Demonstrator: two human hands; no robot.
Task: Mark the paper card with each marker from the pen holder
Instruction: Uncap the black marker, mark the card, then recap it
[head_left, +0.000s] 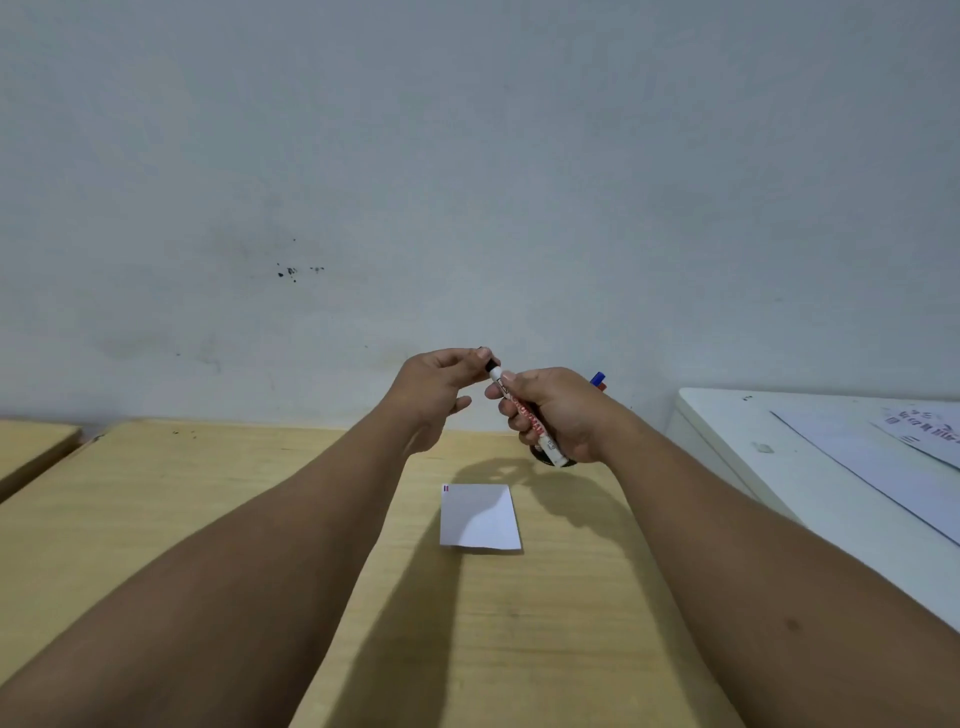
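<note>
My right hand (558, 415) grips the white barrel of a marker (530, 418) with red lettering, held up above the table. My left hand (441, 384) pinches the marker's black cap (491, 365) at its upper end; I cannot tell whether the cap is on or off. Below lies the white paper card (479, 517) on the wooden table (519, 623), with small red and blue marks in its top left corner. The dark pen holder (540, 456) is mostly hidden behind my right hand, with blue and red marker tips (598, 380) sticking out above it.
A white cabinet top (779, 467) with printed sheets (893, 467) stands at the right, higher than the table. A second wooden table (31, 447) sits at the far left. A grey wall rises right behind the table.
</note>
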